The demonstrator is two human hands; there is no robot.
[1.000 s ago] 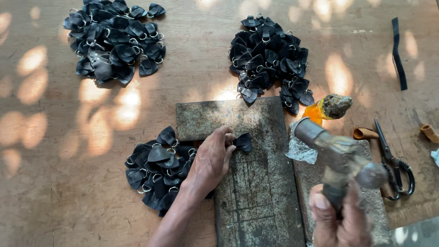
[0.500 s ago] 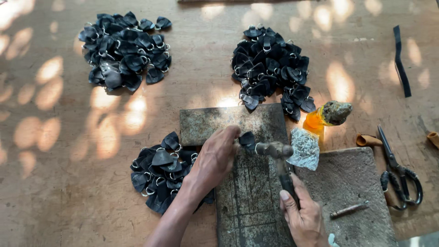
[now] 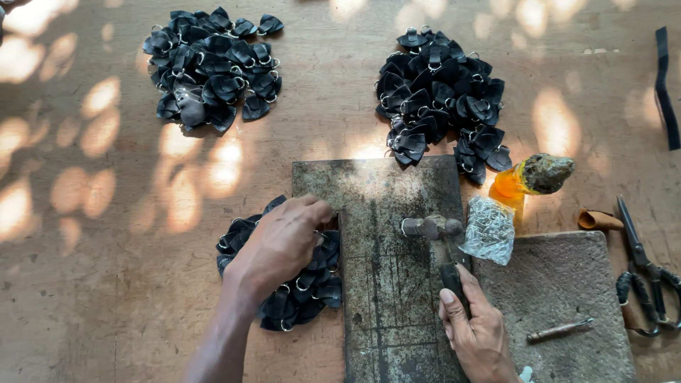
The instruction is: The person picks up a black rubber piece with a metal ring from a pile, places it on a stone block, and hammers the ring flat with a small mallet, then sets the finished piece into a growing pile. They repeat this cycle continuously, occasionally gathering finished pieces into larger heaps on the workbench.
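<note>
Hammer resting on the plate, other hand in the leather pile

The right hand [image 3: 477,330] has its grip closed on the hammer [image 3: 434,237], whose head rests on the metal plate [image 3: 383,206]. The left hand [image 3: 280,245] curls its grip into the near pile of black leather loops [image 3: 301,294], just left of the plate; whether it holds one cannot be told. Fingers so close to the plate risk a blow; a loose piece could skid off.

Slab [image 3: 383,213]: dull, scuffed grey metal
Hammer [image 3: 433,228]: worn steel head, dark handle
Loops left of slab [image 3: 305,284]: matt black leather, shiny metal rings
Table [image 3: 106,284]: rough, bare wood
Wrap right of slab [image 3: 488,230]: crinkled, glossy foil
</note>
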